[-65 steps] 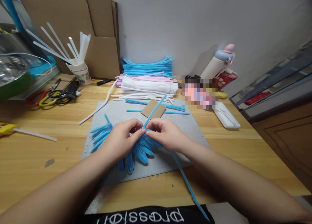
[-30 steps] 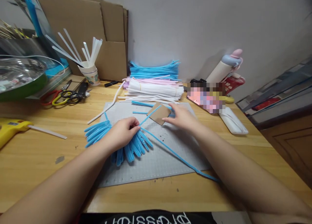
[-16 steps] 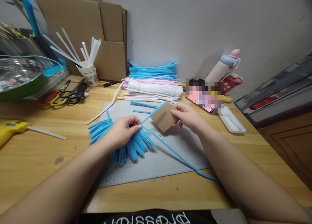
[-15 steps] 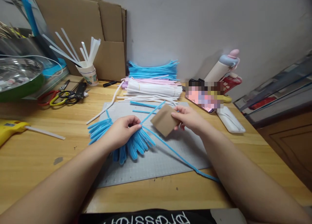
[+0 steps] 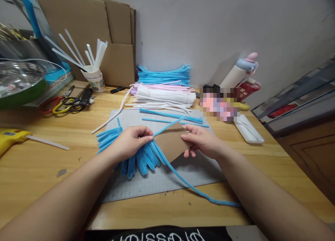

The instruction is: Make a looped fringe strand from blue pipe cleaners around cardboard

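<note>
My left hand [image 5: 136, 138] pinches a fringe of looped blue pipe cleaners [image 5: 142, 164] near its right end, over the grey cutting mat [image 5: 125, 188]. From that pinch one blue strand points up to the right, and a long strand [image 5: 193, 188] trails down across the mat to the table. A small brown cardboard piece [image 5: 174, 141] is gripped at its right edge by my right hand [image 5: 196, 139]. The card lies under the upper strand, its left side close to my left fingertips. Loose blue pipe cleaners [image 5: 175, 117] rest on the mat behind it.
Bundles of white pipe cleaners [image 5: 164, 96] and blue ones [image 5: 164, 75] lie at the wall. Scissors [image 5: 70, 103], a cup of glue sticks [image 5: 94, 78] and a yellow glue gun [image 5: 12, 139] are on the left. A bottle [image 5: 238, 71] and a white case [image 5: 248, 129] stand right.
My right hand has brought the cardboard left and slightly down, beneath the upper blue strand and beside my left fingers. The long trailing strand has shifted lower.
</note>
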Available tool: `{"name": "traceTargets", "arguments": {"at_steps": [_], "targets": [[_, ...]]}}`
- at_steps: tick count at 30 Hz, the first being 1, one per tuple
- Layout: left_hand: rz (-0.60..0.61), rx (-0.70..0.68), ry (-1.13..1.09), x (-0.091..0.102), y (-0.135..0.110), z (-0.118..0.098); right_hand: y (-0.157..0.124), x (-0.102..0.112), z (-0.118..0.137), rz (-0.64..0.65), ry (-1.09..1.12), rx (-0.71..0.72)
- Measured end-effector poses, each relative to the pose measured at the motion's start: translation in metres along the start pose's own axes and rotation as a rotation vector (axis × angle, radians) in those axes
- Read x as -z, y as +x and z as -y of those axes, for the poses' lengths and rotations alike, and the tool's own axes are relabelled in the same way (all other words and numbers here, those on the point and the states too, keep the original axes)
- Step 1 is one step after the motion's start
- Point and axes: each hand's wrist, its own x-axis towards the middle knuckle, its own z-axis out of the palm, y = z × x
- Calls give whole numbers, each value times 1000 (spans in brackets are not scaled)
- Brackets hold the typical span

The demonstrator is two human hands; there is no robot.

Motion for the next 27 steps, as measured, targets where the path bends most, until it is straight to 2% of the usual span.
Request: {"name": "traceTargets", "arguments": {"at_steps": [5, 11, 21, 27], "targets": [[-12, -12, -12, 2, 0, -1, -3, 3, 5, -82, -23, 33], [-2, -13, 11, 1, 0, 0, -2, 1, 1, -17, -12, 13], [10, 5, 12, 3, 0, -2, -4, -11, -2, 6, 9, 51], [-55, 23, 8, 5, -2, -6, -8, -20, -7, -92, -43, 119]]}}
